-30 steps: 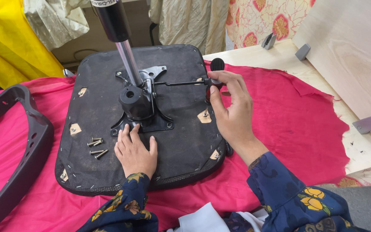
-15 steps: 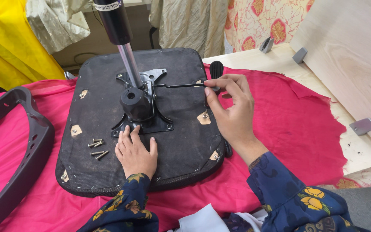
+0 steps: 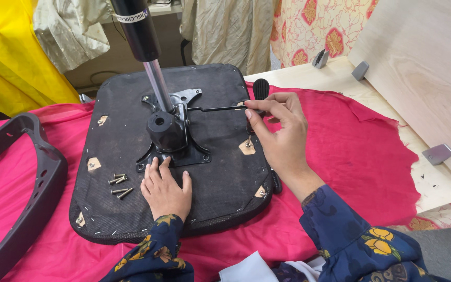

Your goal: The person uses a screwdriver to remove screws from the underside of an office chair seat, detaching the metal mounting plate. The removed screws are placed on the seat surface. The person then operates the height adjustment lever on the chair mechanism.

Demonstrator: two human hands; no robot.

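The right hand point(image 3: 283, 130) pinches the lever point(image 3: 220, 108); the left hand point(image 3: 165, 189) lies open on the seat base point(image 3: 225, 177); loose screws point(image 3: 118, 186) may roll away if the base tilts.

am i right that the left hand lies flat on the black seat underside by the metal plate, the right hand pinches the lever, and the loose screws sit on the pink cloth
Not quite. The head view shows the loose screws lying on the black seat underside itself, left of the left hand, not on the pink cloth. The rest holds: the left hand lies flat by the metal plate and the right hand pinches the lever.
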